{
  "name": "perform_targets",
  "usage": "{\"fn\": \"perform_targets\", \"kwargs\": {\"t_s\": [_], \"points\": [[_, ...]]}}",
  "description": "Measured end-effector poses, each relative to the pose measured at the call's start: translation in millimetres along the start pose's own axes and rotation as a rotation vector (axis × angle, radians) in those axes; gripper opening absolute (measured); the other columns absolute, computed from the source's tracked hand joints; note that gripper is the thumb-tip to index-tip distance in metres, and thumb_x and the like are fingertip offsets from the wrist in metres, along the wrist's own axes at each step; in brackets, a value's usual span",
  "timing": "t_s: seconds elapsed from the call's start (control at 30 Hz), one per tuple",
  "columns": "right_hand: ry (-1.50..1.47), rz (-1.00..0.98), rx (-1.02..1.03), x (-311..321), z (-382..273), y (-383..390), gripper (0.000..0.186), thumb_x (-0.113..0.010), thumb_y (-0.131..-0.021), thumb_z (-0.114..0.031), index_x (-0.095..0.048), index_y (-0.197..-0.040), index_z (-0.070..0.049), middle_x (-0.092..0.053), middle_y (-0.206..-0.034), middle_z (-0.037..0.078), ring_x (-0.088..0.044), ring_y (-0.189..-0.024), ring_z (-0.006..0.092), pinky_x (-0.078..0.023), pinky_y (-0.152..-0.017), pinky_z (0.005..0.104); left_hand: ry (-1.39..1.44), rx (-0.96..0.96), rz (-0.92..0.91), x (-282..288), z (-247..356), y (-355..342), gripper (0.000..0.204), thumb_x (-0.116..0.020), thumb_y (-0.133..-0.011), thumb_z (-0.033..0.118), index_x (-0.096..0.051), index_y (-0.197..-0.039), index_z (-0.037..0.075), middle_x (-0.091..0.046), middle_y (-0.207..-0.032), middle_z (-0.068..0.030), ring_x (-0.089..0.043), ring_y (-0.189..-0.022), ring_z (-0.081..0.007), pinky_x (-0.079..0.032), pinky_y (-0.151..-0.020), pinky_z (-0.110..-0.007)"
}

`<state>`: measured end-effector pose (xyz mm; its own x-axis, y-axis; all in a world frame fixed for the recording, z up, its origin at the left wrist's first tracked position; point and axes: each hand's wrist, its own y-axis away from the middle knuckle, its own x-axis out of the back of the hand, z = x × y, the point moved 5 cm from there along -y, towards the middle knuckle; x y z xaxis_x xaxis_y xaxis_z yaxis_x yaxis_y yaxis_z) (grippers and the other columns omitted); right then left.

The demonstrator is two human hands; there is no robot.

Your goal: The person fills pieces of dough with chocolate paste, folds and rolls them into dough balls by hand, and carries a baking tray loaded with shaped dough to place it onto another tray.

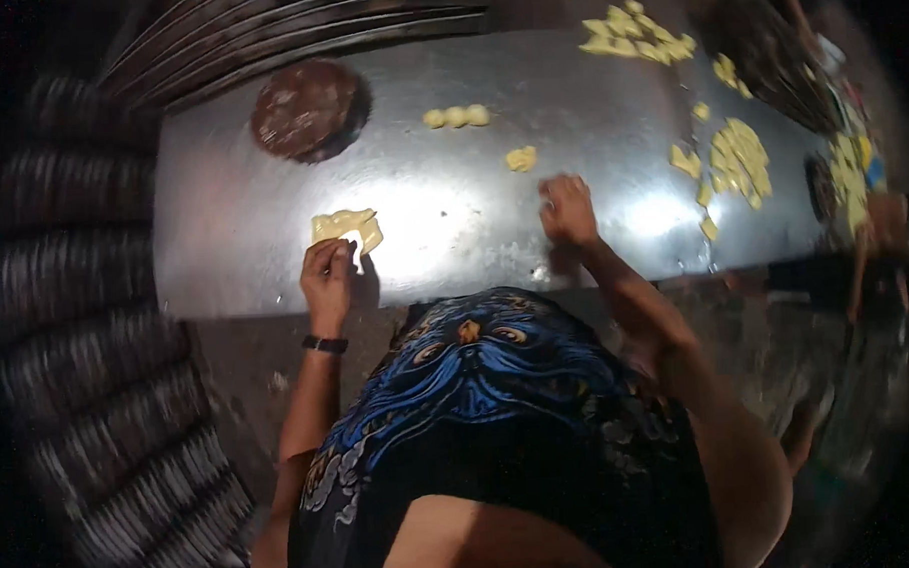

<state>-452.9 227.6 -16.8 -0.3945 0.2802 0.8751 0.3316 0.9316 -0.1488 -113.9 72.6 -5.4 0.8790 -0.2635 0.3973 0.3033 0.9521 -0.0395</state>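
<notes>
Head camera: left hand [326,272] pinches yellow dough sheet [338,226], right hand [569,210] curled, contents unclear.

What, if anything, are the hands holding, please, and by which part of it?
The left hand appears to pinch the dough by its near left edge. The right hand is loosely curled, with nothing visible in it.

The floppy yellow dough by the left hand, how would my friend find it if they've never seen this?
Find the shiny metal table. On its left side, nearer the person than the round brown object, the left hand is at the edge of the floppy yellow dough. It's flat and wavy with a curved notch, unlike the round dough balls lined up farther away.
</notes>
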Motion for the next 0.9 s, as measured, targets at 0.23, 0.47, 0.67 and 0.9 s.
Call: {"fn": "perform_targets", "kwargs": {"t_s": [0.23,0.47,0.67,0.9], "points": [[-0.069,0.011,0.405,25,37,19,0.014,-0.057,-0.069,-0.008,-0.053,-0.083,-0.006,-0.051,-0.082,0.013,-0.049,-0.081,0.0301,-0.038,-0.071,0.0394,-0.355,0.002,0.299,-8,4,30,0.021,-0.063,-0.076,0.017,-0.064,-0.088,0.0,-0.055,-0.092,-0.0132,-0.056,-0.081,-0.0241,-0.048,-0.065,-0.031],[-0.138,0.011,0.246,23,3,21,0.02,-0.061,-0.068,-0.01,-0.051,-0.084,-0.003,-0.048,-0.081,0.014,-0.046,-0.077,0.033,-0.037,-0.069,0.0417,-0.475,-0.131,0.356,-52,27,10,0.027,-0.069,-0.066,0.018,-0.061,-0.081,-0.004,-0.057,-0.08,-0.0165,-0.052,-0.078,-0.0318,-0.043,-0.067,-0.039],[-0.842,-0.513,-0.406,15,42,-33,0.02,-0.065,-0.077,-0.02,-0.057,-0.077,-0.002,-0.057,-0.071,0.003,-0.05,-0.065,0.0093,-0.04,-0.056,0.0261,0.032,0.209,-0.263,-83,49,24,0.012,-0.064,-0.076,0.007,-0.054,-0.079,0.001,-0.058,-0.073,-0.0051,-0.055,-0.078,-0.0101,-0.047,-0.066,-0.024],[-0.364,-0.361,-0.384,-19,24,-172,0.041,-0.054,-0.083,-0.037,-0.058,-0.1,0.0,-0.061,-0.095,0.013,-0.058,-0.079,0.0255,-0.045,-0.07,0.0359,0.348,0.409,-0.425,-53,48,3,0.02,-0.063,-0.078,0.002,-0.057,-0.097,0.001,-0.058,-0.102,-0.0094,-0.058,-0.087,-0.0145,-0.05,-0.075,-0.027]]}}
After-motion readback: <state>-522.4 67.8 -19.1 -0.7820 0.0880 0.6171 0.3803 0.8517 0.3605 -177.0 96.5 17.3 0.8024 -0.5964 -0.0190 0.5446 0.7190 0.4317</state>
